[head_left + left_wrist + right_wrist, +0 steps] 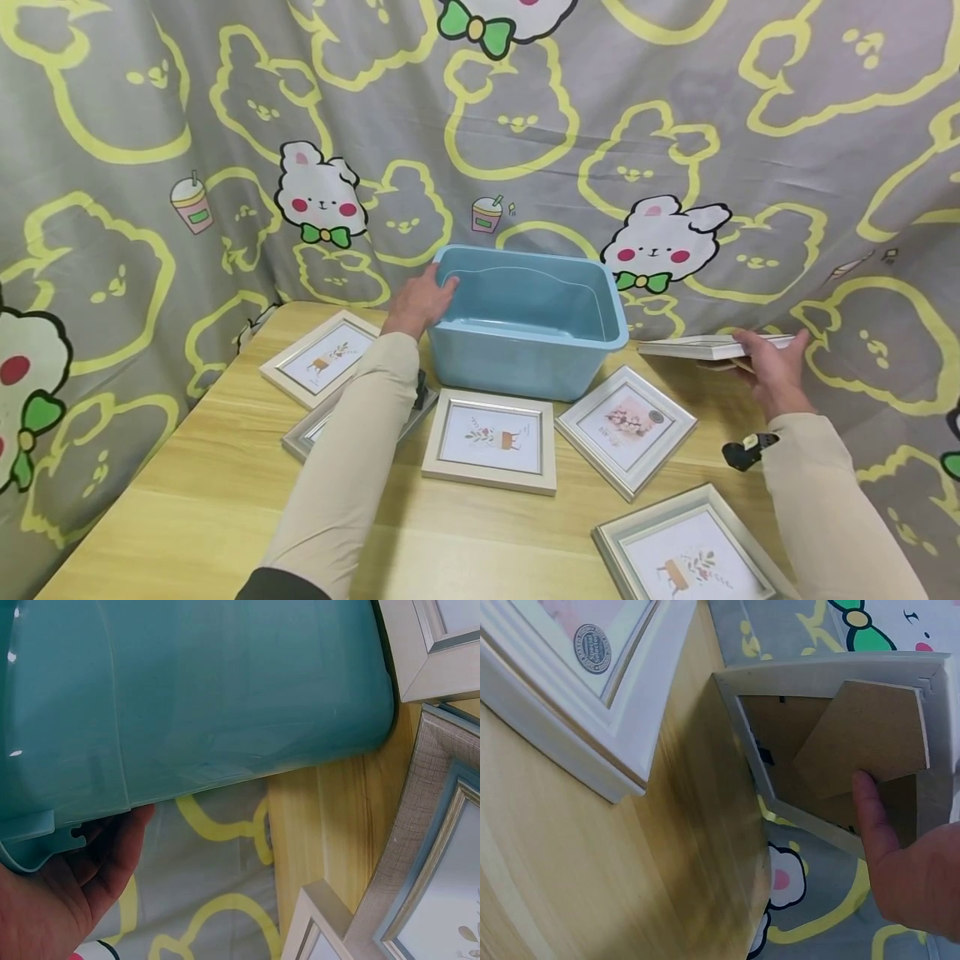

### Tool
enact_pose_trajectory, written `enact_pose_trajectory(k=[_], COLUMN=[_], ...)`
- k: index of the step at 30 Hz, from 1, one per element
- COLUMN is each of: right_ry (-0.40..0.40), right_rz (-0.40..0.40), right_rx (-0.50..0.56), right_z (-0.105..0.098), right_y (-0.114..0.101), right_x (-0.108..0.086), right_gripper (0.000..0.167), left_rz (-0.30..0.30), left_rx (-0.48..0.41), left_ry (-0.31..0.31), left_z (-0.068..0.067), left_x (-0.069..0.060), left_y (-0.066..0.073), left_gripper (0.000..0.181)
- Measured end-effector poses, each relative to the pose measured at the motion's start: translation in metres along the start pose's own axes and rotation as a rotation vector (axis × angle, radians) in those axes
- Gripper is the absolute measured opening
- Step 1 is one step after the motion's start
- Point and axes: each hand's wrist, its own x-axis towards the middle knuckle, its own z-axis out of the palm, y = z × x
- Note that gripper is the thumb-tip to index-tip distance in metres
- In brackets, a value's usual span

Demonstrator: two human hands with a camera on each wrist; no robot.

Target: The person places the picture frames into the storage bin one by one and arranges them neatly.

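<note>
Now then, take the blue bin point(525, 367) as the clock's centre, twelve pointing away from the person. Left hand point(416, 304) clamped on the rim at about ten; right hand point(776, 367) well apart, out at three, gripping a white frame point(693, 347) by its outer end, tilted and near the table's edge! That one-ended hold is the worry: a loose pinch and the frame could twist or slip, perhaps over that edge. And look behind it: one finger touches the brown stand point(877, 735), which sits askew, so it might flap out and snag on the rim. Swing low, and a corner could clip the pink-print frame point(628, 425) at four. Over on the other side, the left sleeve point(360, 467) crosses the grey frame point(303, 437) at eight; a dropped elbow could nudge it. Pull hard on that rim and the bin may skid into the cream frame point(491, 442) at six.

Underneath, a pale wood-grain table point(465, 550), lightly glossy. Behind at twelve and round toward nine, a grey curtain point(525, 167), yellow outlined animals, white rabbits, green bows!
</note>
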Motion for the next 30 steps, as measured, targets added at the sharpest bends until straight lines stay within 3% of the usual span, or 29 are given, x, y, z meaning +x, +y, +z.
enact_pose_trajectory(k=[9, 16, 20, 30], right_ry=[0.038, 0.071, 0.095, 0.045], right_rz=[-0.062, -0.109, -0.108, -0.197], right_rx=[-0.175, -0.408, -0.478, -0.640], right_z=[0.001, -0.002, -0.002, -0.006], right_y=[-0.014, -0.018, -0.019, -0.024], right_x=[-0.002, 0.002, 0.004, 0.005], right_gripper=[0.107, 0.100, 0.100, 0.089], left_rz=[0.001, -0.007, -0.009, -0.001], left_rx=[-0.003, 0.002, 0.003, -0.001], left_ry=[-0.001, 0.009, 0.007, 0.011], left_z=[-0.002, -0.003, -0.001, -0.001], left_x=[-0.001, -0.001, 0.000, -0.002], left_y=[0.000, -0.001, -0.001, 0.000], left_gripper=[0.070, 0.070, 0.069, 0.069])
